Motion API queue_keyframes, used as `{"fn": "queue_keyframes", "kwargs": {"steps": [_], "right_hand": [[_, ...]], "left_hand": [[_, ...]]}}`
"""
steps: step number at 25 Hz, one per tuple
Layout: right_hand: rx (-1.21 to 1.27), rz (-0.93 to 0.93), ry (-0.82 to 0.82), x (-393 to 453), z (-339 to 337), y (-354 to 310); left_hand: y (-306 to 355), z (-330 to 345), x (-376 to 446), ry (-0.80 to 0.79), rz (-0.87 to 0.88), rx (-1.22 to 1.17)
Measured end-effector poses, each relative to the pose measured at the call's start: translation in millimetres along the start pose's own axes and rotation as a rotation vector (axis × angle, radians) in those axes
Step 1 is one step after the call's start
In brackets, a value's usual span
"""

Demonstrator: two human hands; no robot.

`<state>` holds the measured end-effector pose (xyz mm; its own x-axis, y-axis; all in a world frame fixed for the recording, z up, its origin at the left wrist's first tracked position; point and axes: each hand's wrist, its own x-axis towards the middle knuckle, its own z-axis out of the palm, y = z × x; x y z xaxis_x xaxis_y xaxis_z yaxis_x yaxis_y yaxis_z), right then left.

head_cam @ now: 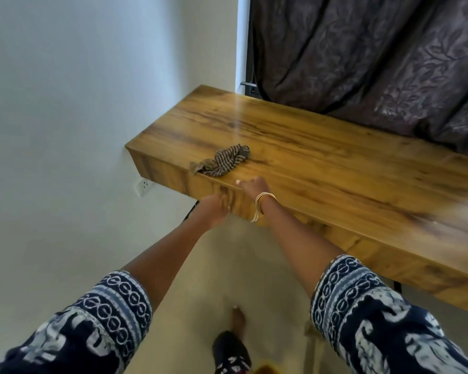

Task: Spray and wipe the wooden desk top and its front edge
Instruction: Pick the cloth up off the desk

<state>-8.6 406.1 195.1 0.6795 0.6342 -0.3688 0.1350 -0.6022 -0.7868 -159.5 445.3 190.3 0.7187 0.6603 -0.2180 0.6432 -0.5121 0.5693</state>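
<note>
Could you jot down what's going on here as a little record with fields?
desk: wooden top, against a white wall
cloth: striped, crumpled, lying at the front edge, not held
left hand: empty, at the desk's front face
right hand: empty, at the top's front edge, near the cloth
spray bottle: none in view
behind desk: dark curtain

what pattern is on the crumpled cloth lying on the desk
The crumpled cloth has thin dark and light stripes, seen best in the head view, on the wooden desk top.
</note>
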Motion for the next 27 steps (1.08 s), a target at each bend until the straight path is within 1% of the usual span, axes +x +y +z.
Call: {"fn": "queue_keyframes", "kwargs": {"steps": [3,5,8,10,12,13,15,17,19,21,23,27], "right_hand": [[0.024,0.059,-0.043,62,8,-29],[0.015,0.076,-0.057,99,10,-48],[0.009,0.114,-0.065,144,13,-71],[-0.025,0.157,-0.069,167,17,-79],[0.006,0.205,-0.081,180,21,-80],[0.074,0.237,-0.099,183,22,-80],[0.26,0.292,-0.154,181,22,-78],[0.389,0.307,-0.189,177,24,-72],[0.472,0.269,-0.236,166,24,-67],[0.519,0.196,-0.273,147,21,-60],[0.587,0.129,-0.31,120,14,-51],[0.78,0.097,-0.352,50,1,-7]], "left_hand": [[-16,-24,56,0.098,-0.074,-0.044],[-24,-39,91,0.126,-0.133,-0.019],[-32,-57,141,0.028,-0.188,-0.013],[-32,-63,165,-0.023,-0.227,-0.059],[-27,-61,178,-0.012,-0.285,-0.197],[-24,-59,182,0.01,-0.307,-0.293],[-19,-57,186,0.051,-0.367,-0.506],[-16,-55,183,0.078,-0.446,-0.724],[-10,-52,170,0.092,-0.494,-0.937],[-2,-47,151,0.095,-0.489,-1.082],[6,-40,126,0.098,-0.469,-1.135],[19,-15,61,0.081,-0.41,-1.125]]}}
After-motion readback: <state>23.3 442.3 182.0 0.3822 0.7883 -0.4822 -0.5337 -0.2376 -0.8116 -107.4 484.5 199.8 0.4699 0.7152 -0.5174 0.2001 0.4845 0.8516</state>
